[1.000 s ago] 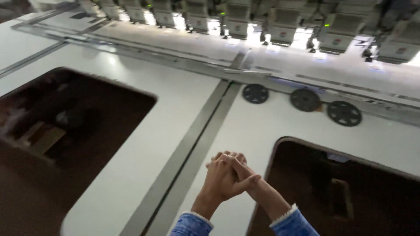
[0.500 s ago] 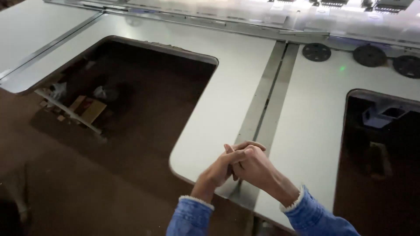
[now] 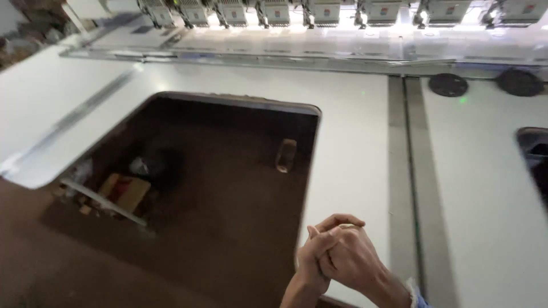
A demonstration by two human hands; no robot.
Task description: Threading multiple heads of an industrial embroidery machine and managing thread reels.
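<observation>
Two hands are meeting low in my view, and my fingers (image 3: 337, 221) are curling shut around each other: my right hand (image 3: 351, 256) is lying over my left hand (image 3: 311, 259), the knuckles of one pressing into the palm of the other. Whether anything small is sitting inside that clasp I cannot tell, since the fingers are covering it completely. My left forearm is rising bare from the bottom edge, while a pale cuff with a bit of blue sleeve (image 3: 415, 294) is showing at my right wrist. Both hands are hovering just over the near edge of the white machine table (image 3: 354, 142), close beside the corner of a large rounded cutout (image 3: 228, 188) in it, through which the brown floor is showing. Down in that opening, well apart from my hands, a small tan block (image 3: 286, 154) is standing near the right wall, and a heap of cardboard scraps (image 3: 123, 191) with a pale strip across it is lying toward the left. Just to the right of my hands a grey channel (image 3: 408, 171) is running away across the table. Farther off, two dark round discs (image 3: 448, 84) are sitting on the tabletop, and beyond them a row of lit embroidery heads (image 3: 325, 11) is lining the far edge.
</observation>
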